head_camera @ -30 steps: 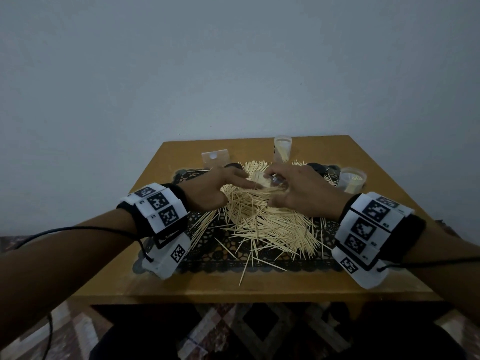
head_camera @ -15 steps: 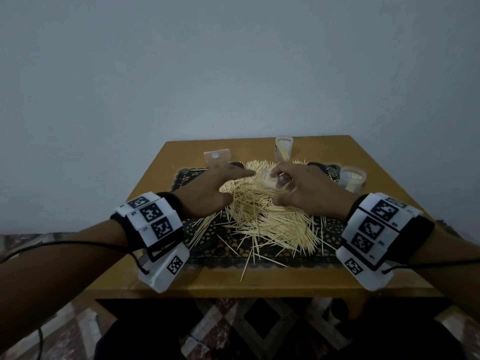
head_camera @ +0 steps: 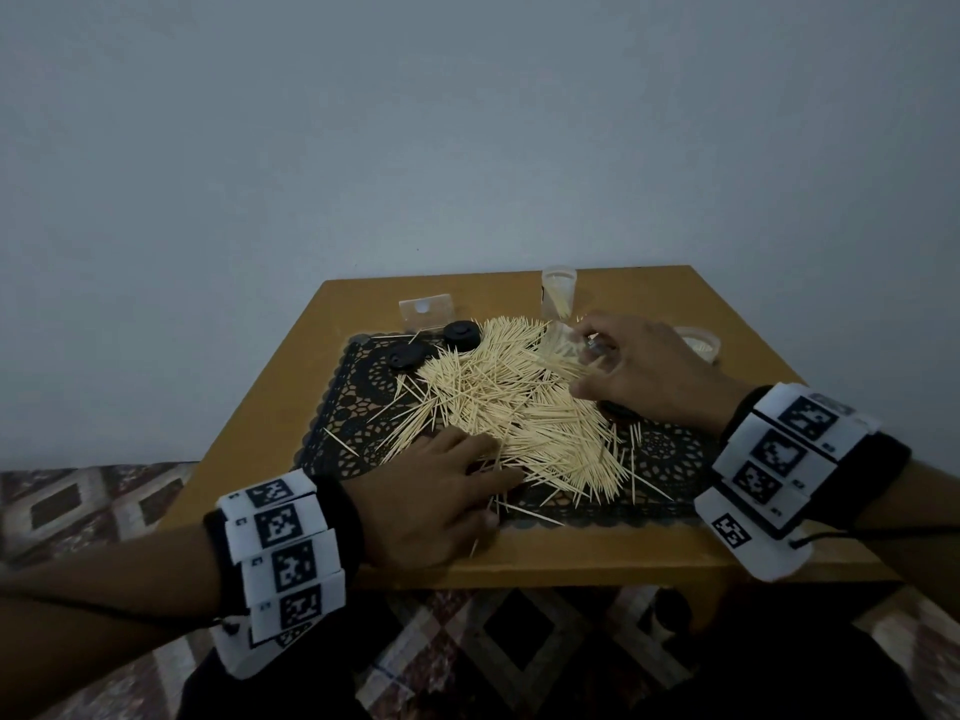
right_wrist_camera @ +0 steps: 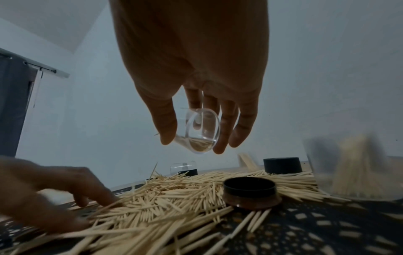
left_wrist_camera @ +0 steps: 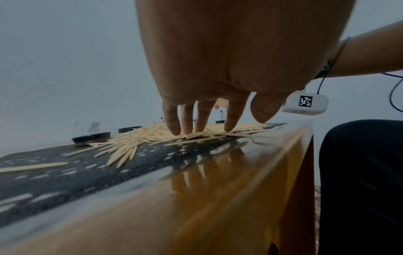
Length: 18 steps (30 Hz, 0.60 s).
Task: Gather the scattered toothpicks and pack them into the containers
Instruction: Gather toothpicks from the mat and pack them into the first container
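Pale wooden toothpicks [head_camera: 519, 413] are lying in a loose, crossed heap on the black lace-patterned mat [head_camera: 670, 449], which is covering the middle of the yellow-brown wooden worktop [head_camera: 519, 563]. A few strays are sitting off the heap toward the near edge.

The left hand [head_camera: 431, 491] is pressing on the heap's near-left side, its fingers [left_wrist_camera: 174, 124] nearly straight and slightly spread, tips on the sticks, gripping nothing.

The right hand [head_camera: 639, 371] is holding a small clear plastic container [right_wrist_camera: 201, 131] tilted above the heap's far right, thumb and fingers clamped round its wall. Some toothpicks seem to be lying inside it, though the glare is making that hard to confirm.

Two more clear plastic containers, one upright at the far edge [head_camera: 558, 293] and one low and round at the right [head_camera: 698, 345], are already holding toothpicks. Black round lids [head_camera: 460, 335] are lying on the mat beside the heap.

Risks from here:
- The tilted container is likely spilling its load if the mouth dips further.
- The left fingers, sweeping toward the near edge, are liable to be pushing strays off the worktop.
- Crossed sticks are probably jamming at the narrow mouth unless aligned first.
- The sharp points are threatening fingertips pressed flat on them.
- A lid half-buried by the heap is apt to snag a sweep.
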### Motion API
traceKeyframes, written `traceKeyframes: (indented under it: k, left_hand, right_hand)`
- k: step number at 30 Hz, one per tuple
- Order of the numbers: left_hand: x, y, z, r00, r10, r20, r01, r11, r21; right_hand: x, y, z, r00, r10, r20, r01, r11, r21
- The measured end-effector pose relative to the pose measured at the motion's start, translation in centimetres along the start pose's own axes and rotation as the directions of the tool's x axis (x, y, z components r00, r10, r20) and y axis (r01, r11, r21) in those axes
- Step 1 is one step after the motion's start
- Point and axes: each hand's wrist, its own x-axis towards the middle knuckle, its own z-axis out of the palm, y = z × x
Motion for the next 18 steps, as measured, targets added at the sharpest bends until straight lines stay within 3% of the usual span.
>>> traceKeyframes:
  k: [3,6,9,12,15,18]
  left_hand:
    - [0.0,0.5,-0.1,0.992,-0.034,0.123,0.026,0.997,0.066]
    - [0.5,-0.1,-0.6,0.989,-0.073,0.128,0.065,0.996,0.066]
    - [0.2,-0.5,-1.2,0.999,-0.007,-0.052,0.007,1.0,0.006]
    - [-1.1,0.7,-1.3,0.96,0.194,-0.202,-0.205,0.978,-0.036]
    - [-2.6,2.7,-0.1,0.931,0.36,-0.056,-0.361,0.932,-0.02]
    - [-3.1,3.2,1.3,0.935,0.346,0.077,-0.349,0.937,0.028]
  right_hand:
    - [-0.2,0.3,-0.2,1.0,0.006,0.01,-0.006,1.0,0.0]
    - [-0.2,0.3,-0.2,1.0,0.009,0.012,-0.009,1.0,0.006]
    - [-0.2,0.3,-0.2,1.0,0.007,0.013,-0.007,1.0,0.004]
    - [-0.3,0.4,-0.3,1.0,0.007,0.003,-0.007,1.0,0.006]
    - [-0.2,0.3,-0.2,1.0,0.01,0.012,-0.011,1.0,0.01]
    - [-0.2,0.0,-0.1,1.0,0.009,0.019,-0.009,1.0,0.007]
